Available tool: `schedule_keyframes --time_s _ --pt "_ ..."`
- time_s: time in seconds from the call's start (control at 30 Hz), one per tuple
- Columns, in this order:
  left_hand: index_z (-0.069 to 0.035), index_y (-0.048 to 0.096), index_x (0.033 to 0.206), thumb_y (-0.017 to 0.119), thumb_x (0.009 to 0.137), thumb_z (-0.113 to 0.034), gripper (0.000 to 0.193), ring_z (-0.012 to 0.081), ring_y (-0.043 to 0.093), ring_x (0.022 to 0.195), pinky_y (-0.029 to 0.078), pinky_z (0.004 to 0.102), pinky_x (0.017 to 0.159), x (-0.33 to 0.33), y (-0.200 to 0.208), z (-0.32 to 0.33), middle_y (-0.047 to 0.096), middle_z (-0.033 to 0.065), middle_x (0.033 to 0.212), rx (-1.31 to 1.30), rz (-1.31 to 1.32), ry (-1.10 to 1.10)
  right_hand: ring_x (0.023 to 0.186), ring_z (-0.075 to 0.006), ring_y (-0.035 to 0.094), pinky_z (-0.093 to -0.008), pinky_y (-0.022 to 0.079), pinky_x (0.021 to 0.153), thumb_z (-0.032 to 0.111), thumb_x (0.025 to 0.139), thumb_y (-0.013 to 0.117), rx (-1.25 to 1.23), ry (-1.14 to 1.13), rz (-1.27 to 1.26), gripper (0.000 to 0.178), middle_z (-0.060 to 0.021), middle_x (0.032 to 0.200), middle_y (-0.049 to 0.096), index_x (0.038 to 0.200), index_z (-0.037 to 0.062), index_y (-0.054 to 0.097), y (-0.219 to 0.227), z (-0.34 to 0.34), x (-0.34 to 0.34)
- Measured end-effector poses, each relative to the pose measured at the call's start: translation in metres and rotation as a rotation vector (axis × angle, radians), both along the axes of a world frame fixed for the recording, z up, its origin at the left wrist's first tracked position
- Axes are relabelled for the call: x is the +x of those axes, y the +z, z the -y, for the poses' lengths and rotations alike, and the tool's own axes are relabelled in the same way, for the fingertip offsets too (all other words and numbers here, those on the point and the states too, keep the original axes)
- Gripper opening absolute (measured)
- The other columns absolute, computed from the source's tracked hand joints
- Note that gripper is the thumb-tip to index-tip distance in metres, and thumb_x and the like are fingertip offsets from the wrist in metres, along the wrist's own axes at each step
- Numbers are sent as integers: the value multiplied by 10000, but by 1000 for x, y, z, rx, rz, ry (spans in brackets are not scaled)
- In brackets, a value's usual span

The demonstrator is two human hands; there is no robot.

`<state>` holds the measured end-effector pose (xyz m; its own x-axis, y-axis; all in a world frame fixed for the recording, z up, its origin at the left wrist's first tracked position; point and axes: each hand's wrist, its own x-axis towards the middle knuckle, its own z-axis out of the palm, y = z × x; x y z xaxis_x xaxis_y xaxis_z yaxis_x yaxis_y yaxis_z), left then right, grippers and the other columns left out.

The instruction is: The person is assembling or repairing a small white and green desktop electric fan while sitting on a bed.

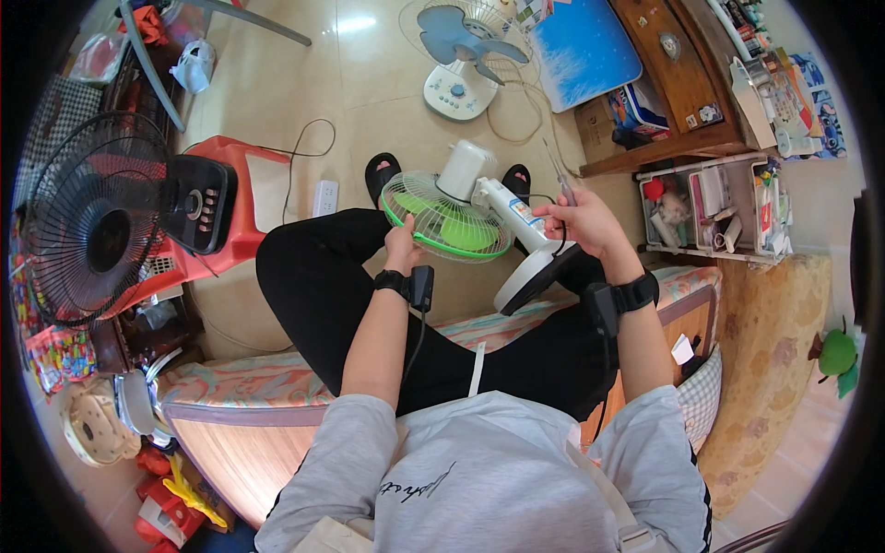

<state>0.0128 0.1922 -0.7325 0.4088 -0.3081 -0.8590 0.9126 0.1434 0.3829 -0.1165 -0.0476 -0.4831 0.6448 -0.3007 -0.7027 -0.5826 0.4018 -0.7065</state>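
A small white electric fan [466, 170] lies tilted between my knees, its grille face turned toward the floor. Its wire guard has a bright green rim [468, 255], and green blades show through the wires. My left hand [401, 247] grips that rim at its near left side. To the right, the white neck with a label leads down to a round base [533, 279] with a dark underside, close to my right thigh. My right hand [590, 226] is closed round a screwdriver [567, 192], its thin shaft pointing up and away. A dark cord hangs by my right fingers.
Ahead on the tiled floor stands a blue-bladed fan [461, 92]. At left a black fan [111, 230] rests on a red stool [230, 170], with a white power strip [324, 197] nearby. On the right are a wooden cabinet [687, 78] and a wire rack [714, 210].
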Motion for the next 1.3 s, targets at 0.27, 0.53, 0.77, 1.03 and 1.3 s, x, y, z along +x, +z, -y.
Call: schedule_keyframes --time_s 0.27,0.53,0.77,1.03,1.3 --pt "-34 489 988 528 861 -282 282 248 545 727 464 444 572 2 6 2 530 91 882 63 119 -72 579 -95 533 -206 448 469 19 823 511 7 -72 10 163 -108 823 619 766 91 377 -3 -7 -11" --pt "40 567 732 655 767 -242 297 130 480 589 376 315 535 0 23 19 549 65 656 340 368 -53 542 -96 503 -205 374 417 -9 806 497 78 -107 -30 163 -124 769 601 748 78 372 -26 -4 -41" --pt "47 556 641 664 749 -211 300 129 434 491 355 322 475 7 55 20 507 51 546 478 539 -107 514 -91 494 -201 366 419 -4 805 514 45 -168 -53 197 -118 732 606 731 89 356 -35 -17 -53" --pt "67 562 660 658 732 -218 309 259 533 608 407 377 575 13 61 21 550 185 689 635 864 -338 566 -118 531 -221 412 474 -11 802 527 142 -262 -53 221 -143 780 612 710 96 357 -70 -32 -68" --pt "58 562 722 657 719 -279 349 360 515 876 421 410 755 3 64 41 517 205 960 796 1223 -547 668 -177 603 -275 492 545 -10 830 461 238 -312 -127 176 -161 806 606 745 93 346 -116 -46 -99"
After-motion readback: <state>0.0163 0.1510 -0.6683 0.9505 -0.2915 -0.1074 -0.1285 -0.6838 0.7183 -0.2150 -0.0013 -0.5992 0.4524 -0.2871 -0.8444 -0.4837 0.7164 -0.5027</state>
